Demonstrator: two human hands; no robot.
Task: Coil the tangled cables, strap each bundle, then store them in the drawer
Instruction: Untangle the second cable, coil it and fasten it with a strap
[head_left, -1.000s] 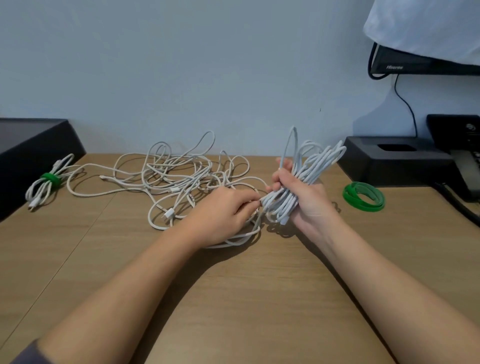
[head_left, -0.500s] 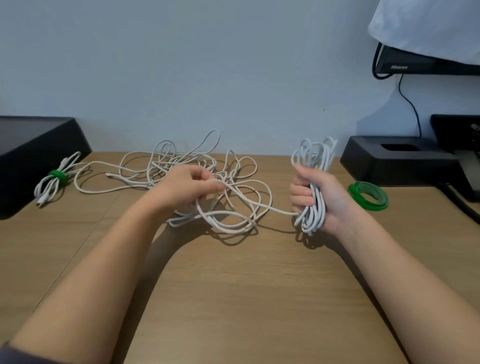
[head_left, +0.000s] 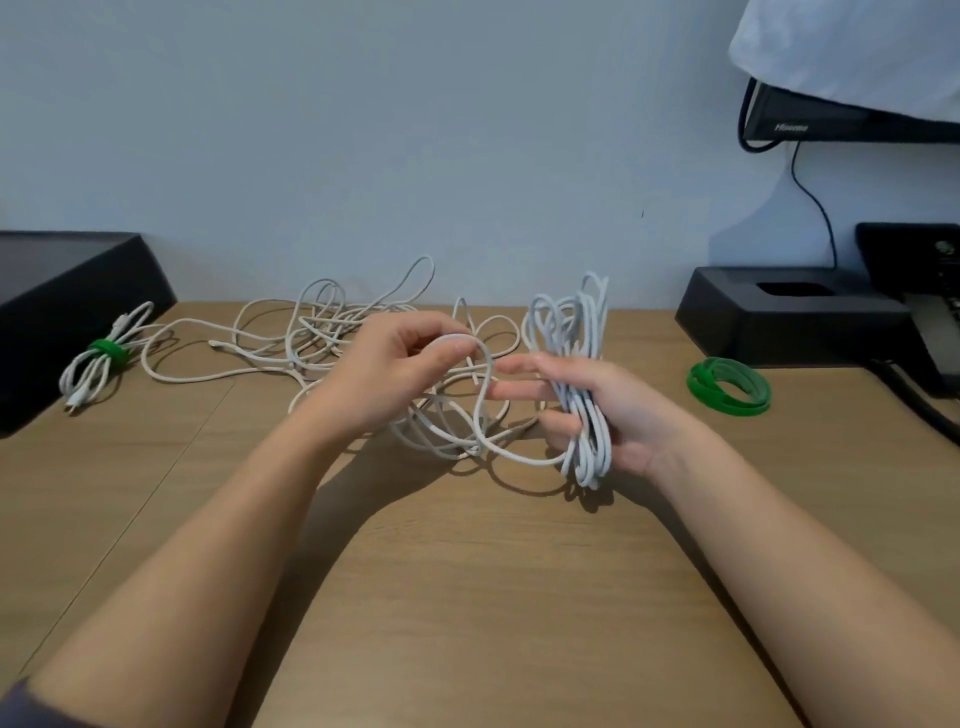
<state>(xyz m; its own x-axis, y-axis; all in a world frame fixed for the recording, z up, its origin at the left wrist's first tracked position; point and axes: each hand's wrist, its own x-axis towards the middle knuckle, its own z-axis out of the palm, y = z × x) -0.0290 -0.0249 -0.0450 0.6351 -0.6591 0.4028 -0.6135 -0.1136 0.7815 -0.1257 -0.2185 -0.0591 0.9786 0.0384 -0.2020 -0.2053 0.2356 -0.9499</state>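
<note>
A pile of tangled white cable lies on the wooden desk near the wall. My left hand pinches a loop of that cable and holds it up beside my right hand. My right hand holds an upright coil of white cable in its palm. Its lower fingers curl round the coil while the index and middle fingers point left toward the loop. One strand runs from the coil's bottom to the pile. A finished bundle with a green strap lies at the far left.
Loose green straps lie on the desk right of my right hand. A black box stands at the left edge. A black stand, a monitor and a black cord fill the right side.
My left hand has carried a loop of cable to the right, up to the coil. My right hand's upper fingers have stretched out from a closed grip.
</note>
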